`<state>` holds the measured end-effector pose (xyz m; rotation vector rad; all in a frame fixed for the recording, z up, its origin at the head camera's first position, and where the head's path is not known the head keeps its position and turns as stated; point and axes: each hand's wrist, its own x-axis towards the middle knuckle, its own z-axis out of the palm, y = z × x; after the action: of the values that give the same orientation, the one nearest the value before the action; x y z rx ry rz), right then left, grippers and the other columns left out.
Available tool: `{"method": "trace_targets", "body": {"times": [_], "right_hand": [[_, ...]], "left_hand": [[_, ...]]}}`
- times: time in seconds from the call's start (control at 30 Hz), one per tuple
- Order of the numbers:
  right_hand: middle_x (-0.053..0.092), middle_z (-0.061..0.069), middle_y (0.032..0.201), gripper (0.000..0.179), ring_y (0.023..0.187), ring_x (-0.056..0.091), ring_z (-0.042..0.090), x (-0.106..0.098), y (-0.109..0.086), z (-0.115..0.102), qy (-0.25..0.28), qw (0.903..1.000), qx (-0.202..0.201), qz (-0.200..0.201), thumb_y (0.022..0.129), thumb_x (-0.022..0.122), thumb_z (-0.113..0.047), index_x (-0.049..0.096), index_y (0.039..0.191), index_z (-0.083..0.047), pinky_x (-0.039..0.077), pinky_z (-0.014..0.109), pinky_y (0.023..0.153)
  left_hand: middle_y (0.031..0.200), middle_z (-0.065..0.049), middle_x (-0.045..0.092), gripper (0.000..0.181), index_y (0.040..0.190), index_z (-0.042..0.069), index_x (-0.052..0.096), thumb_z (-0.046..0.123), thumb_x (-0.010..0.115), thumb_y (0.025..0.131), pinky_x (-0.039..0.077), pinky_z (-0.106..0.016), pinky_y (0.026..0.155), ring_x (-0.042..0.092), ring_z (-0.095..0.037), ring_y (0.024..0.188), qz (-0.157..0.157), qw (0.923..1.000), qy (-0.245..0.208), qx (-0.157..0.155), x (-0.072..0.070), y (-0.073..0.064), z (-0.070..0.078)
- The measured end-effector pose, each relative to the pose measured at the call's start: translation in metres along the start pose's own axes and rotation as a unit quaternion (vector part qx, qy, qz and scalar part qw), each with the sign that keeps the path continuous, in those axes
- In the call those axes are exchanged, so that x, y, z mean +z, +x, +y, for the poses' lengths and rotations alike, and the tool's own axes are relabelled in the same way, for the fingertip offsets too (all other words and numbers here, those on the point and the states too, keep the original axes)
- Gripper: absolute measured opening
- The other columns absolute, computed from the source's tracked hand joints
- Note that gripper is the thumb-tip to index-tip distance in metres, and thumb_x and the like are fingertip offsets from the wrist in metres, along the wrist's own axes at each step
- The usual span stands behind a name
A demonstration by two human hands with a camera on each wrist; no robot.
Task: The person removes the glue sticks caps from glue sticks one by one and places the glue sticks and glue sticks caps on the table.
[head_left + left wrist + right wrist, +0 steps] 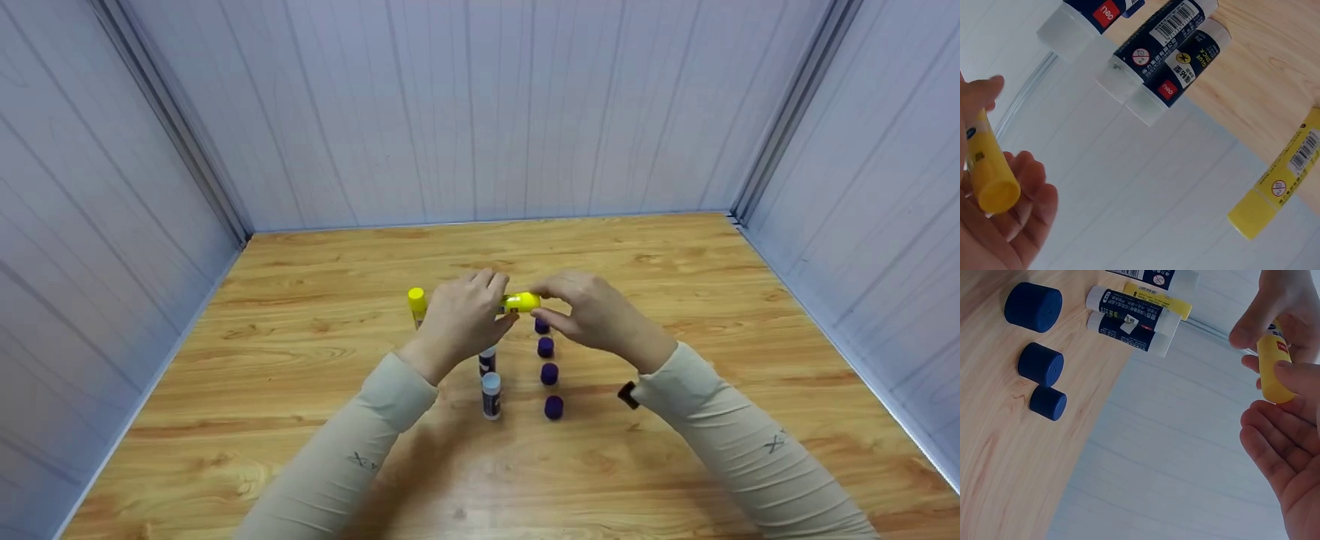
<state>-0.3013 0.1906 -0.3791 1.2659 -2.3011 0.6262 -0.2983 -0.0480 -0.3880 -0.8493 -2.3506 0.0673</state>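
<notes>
Between the two hands, a yellow glue stick (521, 303) is held sideways above the table. My left hand (465, 307) grips its left part, with the fingers over the barrel and the thumb below. My right hand (589, 307) pinches its right end between thumb and forefinger. In the right wrist view, that thumb lies on the yellow end (1275, 382) while the other fingers spread out beneath. Another yellow glue stick (1292, 174) stands upright left of the left hand. Navy glue sticks (491, 397) with pale bare tops stand below the hands, partly hidden by the left one.
Several dark blue caps (553, 407) form a row on the wooden table (337, 352), right of the navy sticks. The farthest cap (541, 326) is just under my right hand. Pale panel walls (495, 112) enclose the table at the back and sides.
</notes>
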Motion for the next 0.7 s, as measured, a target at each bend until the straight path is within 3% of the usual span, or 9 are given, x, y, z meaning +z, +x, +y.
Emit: {"method": "trace_targets", "body": {"times": [0.13, 0.37, 0.5, 0.7], "right_hand": [[0.079, 0.018, 0.107, 0.019, 0.094, 0.078, 0.032, 0.0011, 0.0005, -0.0012, 0.031, 0.9995, -0.006, 0.008, 0.099, 0.078, -0.005, 0.073, 0.116, 0.004, 0.066, 0.044, 0.083], [0.079, 0.017, 0.108, 0.022, 0.095, 0.078, 0.030, 0.0024, 0.0016, -0.0027, 0.047, 0.9981, -0.025, 0.030, 0.096, 0.081, -0.001, 0.073, 0.116, 0.003, 0.066, 0.045, 0.083], [0.079, 0.017, 0.108, 0.027, 0.096, 0.078, 0.029, 0.0024, 0.0019, -0.0031, 0.031, 0.9976, -0.047, 0.040, 0.092, 0.085, 0.000, 0.075, 0.117, 0.003, 0.067, 0.042, 0.082], [0.079, 0.016, 0.106, 0.026, 0.094, 0.078, 0.029, 0.0030, 0.0023, -0.0036, 0.022, 0.9963, -0.063, 0.055, 0.091, 0.085, 0.001, 0.076, 0.116, 0.003, 0.067, 0.040, 0.080]], "left_hand": [[0.087, -0.004, 0.075, 0.025, 0.096, 0.009, 0.069, 0.033, 0.078, 0.101, 0.061, -0.031, 0.056, 0.071, -0.018, 0.065, 0.025, 0.9986, 0.047, 0.002, 0.0015, 0.0025, 0.0045], [0.058, 0.003, 0.060, 0.035, 0.075, 0.015, 0.063, 0.034, 0.078, 0.101, 0.046, -0.026, 0.039, 0.040, -0.009, 0.044, 0.076, 0.9915, 0.105, 0.013, 0.0033, 0.0033, 0.0061], [0.054, 0.005, 0.056, 0.036, 0.072, 0.016, 0.062, 0.032, 0.079, 0.100, 0.043, -0.025, 0.038, 0.030, -0.008, 0.044, 0.098, 0.9891, 0.107, 0.022, 0.0022, 0.0033, 0.0067], [0.054, 0.004, 0.056, 0.032, 0.074, 0.015, 0.065, 0.029, 0.080, 0.099, 0.045, -0.024, 0.038, 0.037, -0.007, 0.043, 0.086, 0.9938, 0.069, 0.015, -0.0019, 0.0028, 0.0064]]}}
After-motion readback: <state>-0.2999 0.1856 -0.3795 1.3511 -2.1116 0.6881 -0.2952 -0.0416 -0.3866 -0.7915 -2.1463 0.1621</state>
